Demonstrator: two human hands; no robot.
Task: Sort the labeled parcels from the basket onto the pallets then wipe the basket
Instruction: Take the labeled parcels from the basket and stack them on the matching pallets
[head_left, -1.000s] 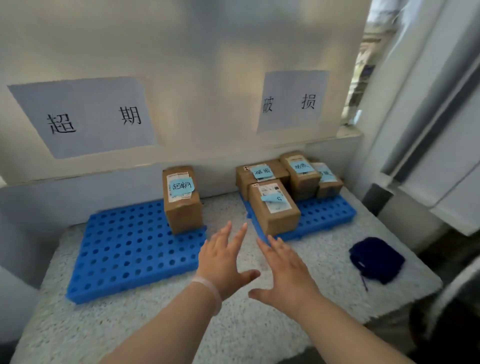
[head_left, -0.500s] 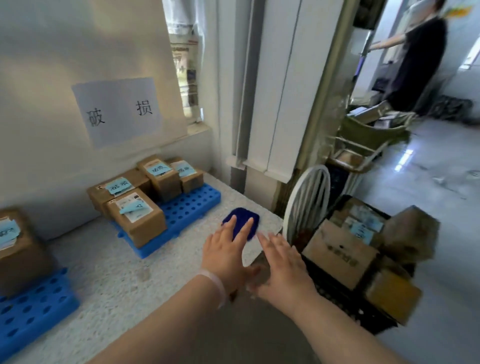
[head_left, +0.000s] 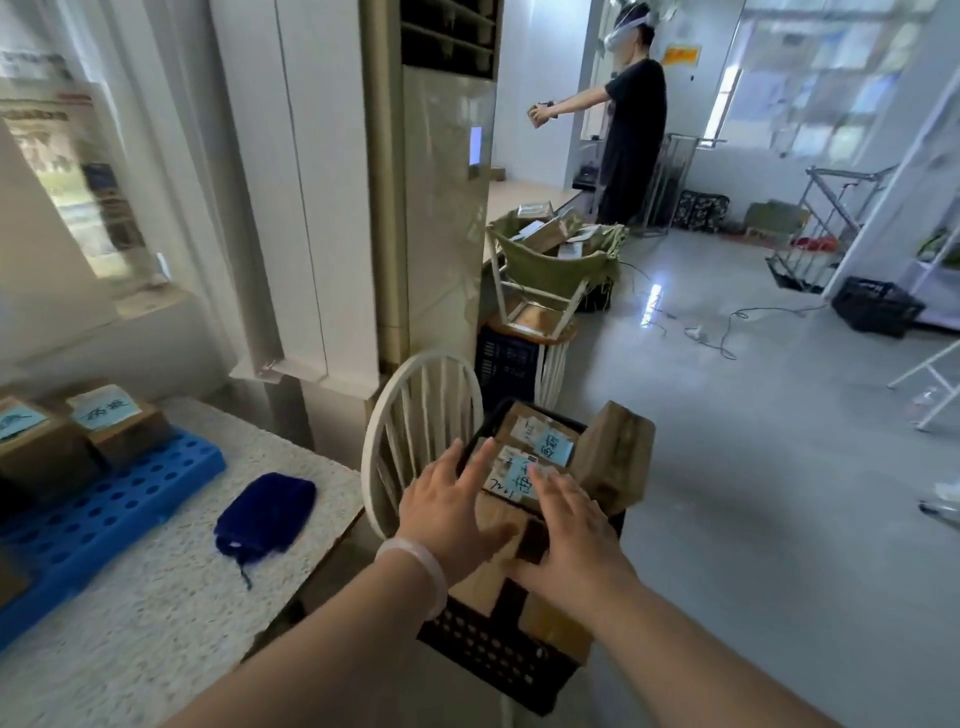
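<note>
A black plastic basket (head_left: 493, 654) on a white chair holds several brown cardboard parcels with blue labels; one labelled parcel (head_left: 540, 441) lies on top and another (head_left: 613, 457) stands tilted at the right. My left hand (head_left: 449, 514) and my right hand (head_left: 574, 535) hover over the parcels with fingers spread, holding nothing. At the left, a blue pallet (head_left: 109, 499) on the speckled table (head_left: 171, 613) carries labelled parcels (head_left: 111, 421).
A dark blue cloth (head_left: 267, 512) lies on the table near its right edge. The white chair back (head_left: 415, 415) rises between table and basket. Behind stand a tall air conditioner (head_left: 441, 208), a green chair piled with parcels (head_left: 556, 260), and a person (head_left: 631, 130). Cables cross the floor.
The view has swung right from the pallets to the basket. Both open hands have moved from above the table to above the parcels in the basket.
</note>
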